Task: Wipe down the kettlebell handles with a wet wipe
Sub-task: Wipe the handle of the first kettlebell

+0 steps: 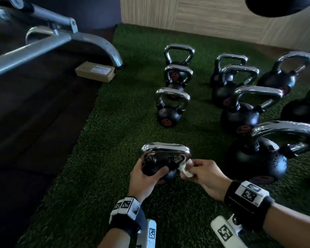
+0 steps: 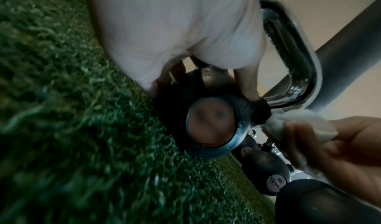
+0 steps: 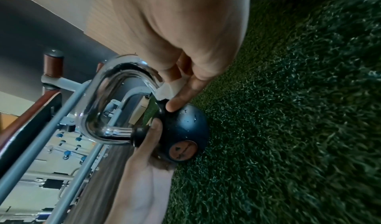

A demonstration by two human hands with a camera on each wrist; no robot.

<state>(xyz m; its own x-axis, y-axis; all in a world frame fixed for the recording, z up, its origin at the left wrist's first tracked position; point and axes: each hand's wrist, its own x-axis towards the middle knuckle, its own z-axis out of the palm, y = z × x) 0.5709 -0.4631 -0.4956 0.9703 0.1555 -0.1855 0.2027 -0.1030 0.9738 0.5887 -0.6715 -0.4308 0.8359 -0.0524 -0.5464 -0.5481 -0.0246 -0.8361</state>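
- Chrome-handled kettlebell (image 1: pixel 157 163) at near centre of the green turf (image 1: pixel 100 176), head view: left hand (image 1: pixel 143 178) grips its black ball, thumb over the front. Right hand (image 1: pixel 206 174) pinches a crumpled white wet wipe (image 1: pixel 185 168) against the right end of the handle (image 1: pixel 166 149). Nine more kettlebells stand on the turf: three in a row (image 1: pixel 168 108) ahead, six to the right. One cardboard box (image 1: pixel 95 71) by a grey machine foot.
- Left wrist view: fingers wrap the ball; wipe (image 2: pixel 299 123) sits at the handle base.
- Right wrist view: wipe (image 3: pixel 168 87) on the handle's lower bend, fingertips (image 3: pixel 175 105) touching the ball.
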